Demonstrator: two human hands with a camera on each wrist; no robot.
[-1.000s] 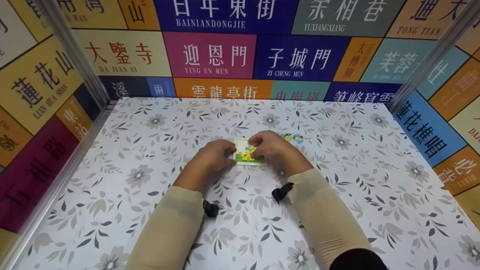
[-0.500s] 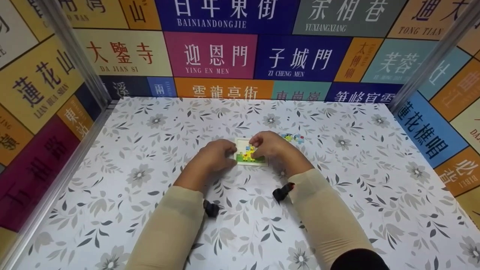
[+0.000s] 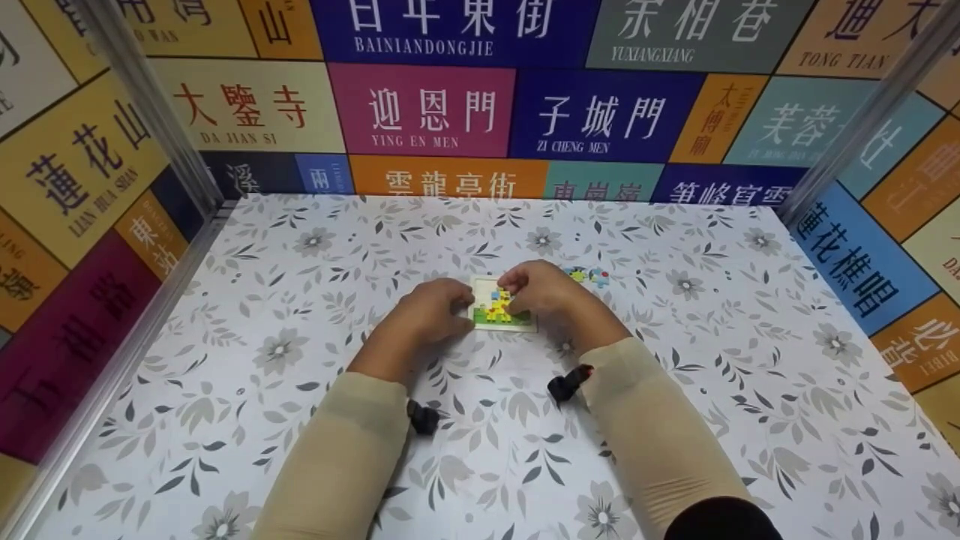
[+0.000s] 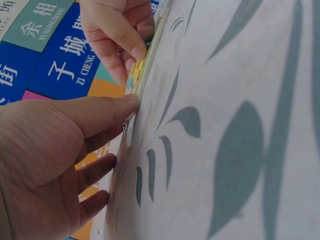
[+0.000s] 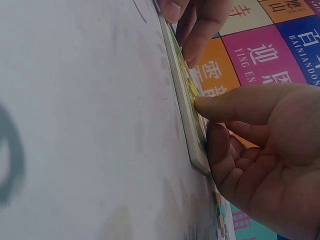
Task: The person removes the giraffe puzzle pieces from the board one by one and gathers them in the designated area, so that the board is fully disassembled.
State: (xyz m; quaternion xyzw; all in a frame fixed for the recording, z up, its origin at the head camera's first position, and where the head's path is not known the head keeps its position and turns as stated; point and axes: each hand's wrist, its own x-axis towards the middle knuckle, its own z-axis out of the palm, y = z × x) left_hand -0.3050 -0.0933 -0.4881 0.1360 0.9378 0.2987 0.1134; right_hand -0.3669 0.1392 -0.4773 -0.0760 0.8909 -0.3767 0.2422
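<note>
A small jigsaw puzzle tray (image 3: 484, 289) with a pale frame lies flat on the table in the head view. Pieces with a yellow figure on green (image 3: 491, 315) fill its near part, while its far left part shows bare base. My left hand (image 3: 431, 311) holds the tray's left edge between thumb and fingers. Above the tray's right side, my right hand (image 3: 551, 292) has its fingers curled and its thumb (image 5: 212, 106) on a yellow puzzle piece (image 5: 192, 90), seen in the right wrist view. That hand hides most of the piece.
Several loose puzzle pieces (image 3: 598, 276) lie beyond the right hand, partly behind it. The table (image 3: 480, 450) has a white floral covering. Printed sign panels (image 3: 427, 112) stand along its back and sides.
Both hands stay at the tray. The right hand shifts very slightly; the pieces in the tray look the same.
</note>
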